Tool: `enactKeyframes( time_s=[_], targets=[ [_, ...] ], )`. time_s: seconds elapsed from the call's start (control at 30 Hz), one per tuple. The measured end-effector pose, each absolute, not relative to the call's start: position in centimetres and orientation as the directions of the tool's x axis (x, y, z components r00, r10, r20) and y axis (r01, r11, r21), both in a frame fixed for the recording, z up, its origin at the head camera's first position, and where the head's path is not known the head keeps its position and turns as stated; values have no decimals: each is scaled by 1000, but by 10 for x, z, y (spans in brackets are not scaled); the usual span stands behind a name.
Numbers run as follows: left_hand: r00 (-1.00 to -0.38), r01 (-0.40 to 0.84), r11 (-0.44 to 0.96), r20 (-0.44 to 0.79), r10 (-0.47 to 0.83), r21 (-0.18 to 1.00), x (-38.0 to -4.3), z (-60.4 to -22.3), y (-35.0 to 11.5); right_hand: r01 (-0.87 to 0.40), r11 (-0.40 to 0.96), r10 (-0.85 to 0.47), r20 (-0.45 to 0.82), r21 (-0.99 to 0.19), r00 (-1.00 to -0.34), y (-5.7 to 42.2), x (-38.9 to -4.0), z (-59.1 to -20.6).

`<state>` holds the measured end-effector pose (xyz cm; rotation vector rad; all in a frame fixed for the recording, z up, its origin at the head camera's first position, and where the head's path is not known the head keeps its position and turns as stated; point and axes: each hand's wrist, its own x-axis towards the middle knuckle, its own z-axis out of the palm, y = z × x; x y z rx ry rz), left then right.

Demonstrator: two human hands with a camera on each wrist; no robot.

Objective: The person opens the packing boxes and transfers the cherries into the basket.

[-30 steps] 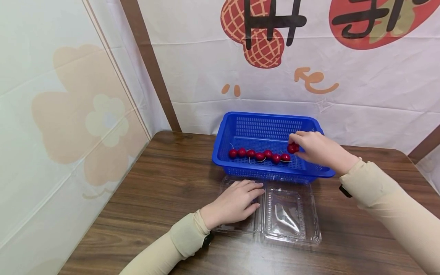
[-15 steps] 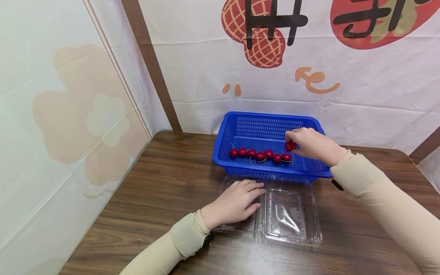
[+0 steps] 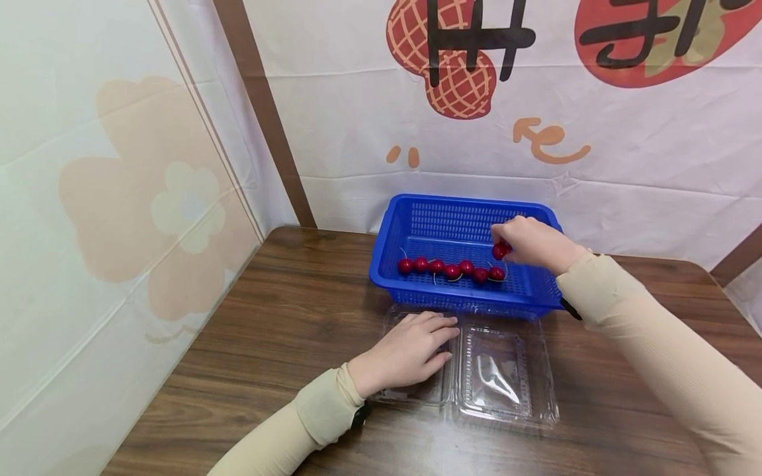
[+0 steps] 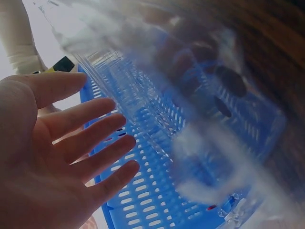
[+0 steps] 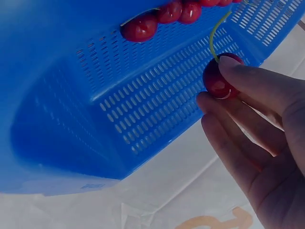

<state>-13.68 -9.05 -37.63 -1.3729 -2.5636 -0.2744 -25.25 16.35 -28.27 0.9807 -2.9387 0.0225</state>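
My right hand (image 3: 532, 246) pinches a dark red cherry (image 5: 221, 78) between thumb and fingers, its green stem pointing up. It holds the fruit above the right part of a blue plastic basket (image 3: 443, 301). Inside, several cherries (image 3: 452, 272) lie in an uneven row along the basket's near side, some with stems showing. Nearer to me, a clear plastic clamshell box (image 3: 497, 377) lies unfolded on the table. My left hand (image 3: 407, 350) rests on its left half, fingers extended and slightly spread; in the left wrist view the palm (image 4: 52, 157) shows nothing held.
All of this stands on a brown wood-grain table (image 3: 286, 317). Behind the basket hangs a white printed cloth (image 3: 345, 119), close to the table's back edge. Another pale cloth with a flower print (image 3: 143, 198) borders the left side.
With the cherry pinched in it, my right hand has shifted a little left and away from me over the basket. The left hand and the row of cherries stay put.
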Motion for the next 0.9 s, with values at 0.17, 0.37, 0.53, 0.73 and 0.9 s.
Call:
enactKeyframes(
  time_s=[0.17, 0.37, 0.53, 0.73, 0.9],
  targets=[
    [-548, 831, 552, 270, 792, 67, -136, -376, -90, -567, 824, -567, -17, -7, -823, 163, -259, -284],
    [-552, 829, 555, 268, 790, 71, -136, -375, -90, -528, 849, -529, -80, -24, -845, 162, -267, -286],
    [-545, 833, 550, 272, 793, 66, -136, -375, -91, -499, 866, -499, -116, -33, -859, 160, -272, -287],
    [-545, 833, 550, 270, 794, 67, -136, -375, -91, -449, 892, -450, -172, -48, -876, 160, -277, -289],
    [-543, 834, 547, 268, 795, 70, -136, -373, -91, -391, 918, -396, -220, -68, -891, 162, -282, -290]
  ],
)
